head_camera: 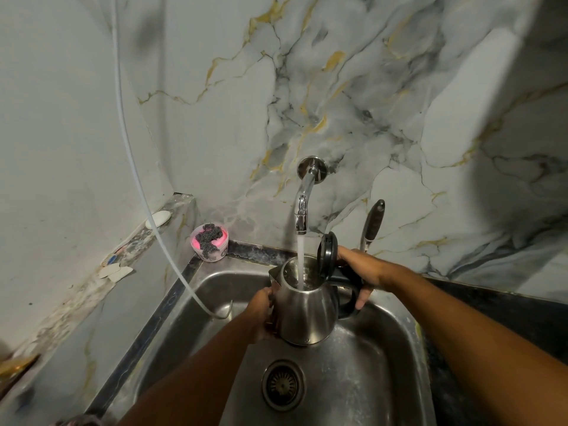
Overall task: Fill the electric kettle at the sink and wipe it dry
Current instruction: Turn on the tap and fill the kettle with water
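Steel kettle (305,305) held over the sink (362,364), above and behind the drain (283,385), mouth directly under the wall tap (302,207). Water (300,259) running in a steady stream into the open top; black lid (328,256) hinged up and standing near vertical on the handle side. Right hand (361,273) has its grip wrapped closed around the black handle (349,298), fingertips showing below it. Left hand (261,315) pressed against the steel body on the spout side, fingers curled round the wall — a steadying hold, not a lift. Fill level inside cannot be read from here. Handling, as judgement: the body is rigid and will not give, but it grows heavier as water goes in, and the weight hangs off to one side of the handle, so the kettle will want to tip spout-down. Polished steel looks slick, more so if splashed; the bare left palm on it has little purchase. Best hold is the handle, high up near the lid hinge, with the other hand under or low on the body. The lid hinge looks the weakest part — not a place to grab. No cloth for the wiping visible; a pink tub with a scourer (209,241) sits at the counter corner.
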